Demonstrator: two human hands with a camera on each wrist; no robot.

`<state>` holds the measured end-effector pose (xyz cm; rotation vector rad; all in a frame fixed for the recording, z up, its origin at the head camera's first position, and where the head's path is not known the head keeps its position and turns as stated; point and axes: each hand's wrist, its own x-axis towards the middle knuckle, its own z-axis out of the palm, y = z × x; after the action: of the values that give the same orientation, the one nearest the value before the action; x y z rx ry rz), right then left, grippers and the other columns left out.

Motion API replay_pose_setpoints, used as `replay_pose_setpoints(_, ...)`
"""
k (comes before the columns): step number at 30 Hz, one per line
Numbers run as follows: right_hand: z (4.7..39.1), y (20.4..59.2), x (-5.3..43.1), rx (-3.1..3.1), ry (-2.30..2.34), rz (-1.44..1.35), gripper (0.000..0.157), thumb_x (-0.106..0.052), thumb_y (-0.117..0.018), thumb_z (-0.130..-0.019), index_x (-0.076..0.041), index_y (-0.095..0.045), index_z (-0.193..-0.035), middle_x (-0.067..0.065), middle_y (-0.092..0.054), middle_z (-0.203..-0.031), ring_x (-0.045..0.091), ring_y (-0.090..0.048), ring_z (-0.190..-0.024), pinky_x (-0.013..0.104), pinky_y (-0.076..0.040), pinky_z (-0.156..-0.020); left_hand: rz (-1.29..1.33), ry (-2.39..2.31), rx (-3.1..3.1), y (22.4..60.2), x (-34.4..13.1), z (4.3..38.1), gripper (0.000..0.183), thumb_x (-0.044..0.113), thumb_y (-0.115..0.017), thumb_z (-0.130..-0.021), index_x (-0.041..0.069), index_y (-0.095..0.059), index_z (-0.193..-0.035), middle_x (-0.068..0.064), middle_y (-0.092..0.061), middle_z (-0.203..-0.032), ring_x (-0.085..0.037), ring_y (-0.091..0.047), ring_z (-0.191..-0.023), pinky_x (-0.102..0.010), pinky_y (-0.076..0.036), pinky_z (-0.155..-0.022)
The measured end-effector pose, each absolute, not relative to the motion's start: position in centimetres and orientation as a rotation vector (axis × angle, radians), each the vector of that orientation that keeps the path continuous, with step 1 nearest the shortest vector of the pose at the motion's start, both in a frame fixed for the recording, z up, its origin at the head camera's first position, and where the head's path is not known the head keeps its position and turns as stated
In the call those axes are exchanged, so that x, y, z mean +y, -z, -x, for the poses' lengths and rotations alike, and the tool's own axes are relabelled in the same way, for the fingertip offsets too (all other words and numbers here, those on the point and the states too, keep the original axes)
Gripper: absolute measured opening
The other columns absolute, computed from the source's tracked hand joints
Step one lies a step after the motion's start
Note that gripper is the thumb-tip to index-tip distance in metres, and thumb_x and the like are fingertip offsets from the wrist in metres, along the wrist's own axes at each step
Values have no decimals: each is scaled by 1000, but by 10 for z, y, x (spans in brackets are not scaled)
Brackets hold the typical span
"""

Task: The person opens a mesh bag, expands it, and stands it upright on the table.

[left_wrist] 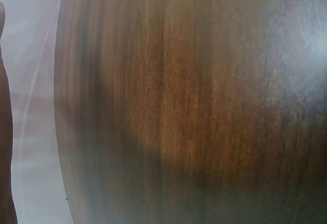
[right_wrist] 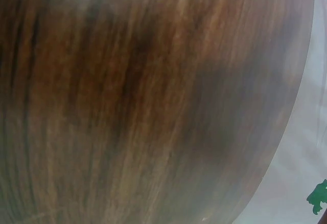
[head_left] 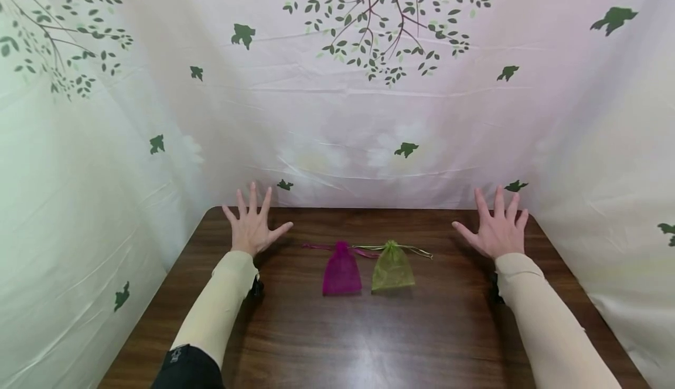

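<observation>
Two small drawstring pouches lie side by side on the table, seen in the head view. The left one is a magenta pouch (head_left: 341, 272); the right one is a sheer olive-green pouch (head_left: 392, 269). Both have gathered necks, with cords stretched out sideways. To the left of the magenta pouch, my left hand (head_left: 252, 228) is held with fingers spread and straight, apart from it. My right hand (head_left: 498, 231) is likewise spread, well to the right of the green pouch. Neither hand holds anything. In the left wrist view only a sliver of the hand shows.
The dark wood-grain table (head_left: 369, 336) has its far edge against a pale cloth backdrop (head_left: 337, 125) printed with leafy branches and green birds. More of this cloth hangs at the left and right sides. Light glares off the tabletop near the front.
</observation>
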<state>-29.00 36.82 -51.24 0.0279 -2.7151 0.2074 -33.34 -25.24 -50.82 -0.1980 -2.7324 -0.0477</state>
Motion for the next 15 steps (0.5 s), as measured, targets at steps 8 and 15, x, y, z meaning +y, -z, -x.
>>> replay_pose_setpoints(8,299,511,374,-2723,-197,-32,108,-82,-58,-87,-31,-12,-170,28,9,-172,67,6,-150,89,-4,-108,166,44,-2734,508,-251,336,112,94,-48,-81,34,-12,-170,-15,2,-177,-55,-5,-157,-88,4,-108)
replay_pose_setpoints(15,306,513,376,-2732,-210,-15,110,-84,-57,-86,-31,-10,-170,27,12,-172,67,6,-150,89,-4,-109,153,39,-2753,508,-251,336,112,95,-46,-81,37,-10,-169,-14,5,-177,-56,-2,-157,-89,6,-107)
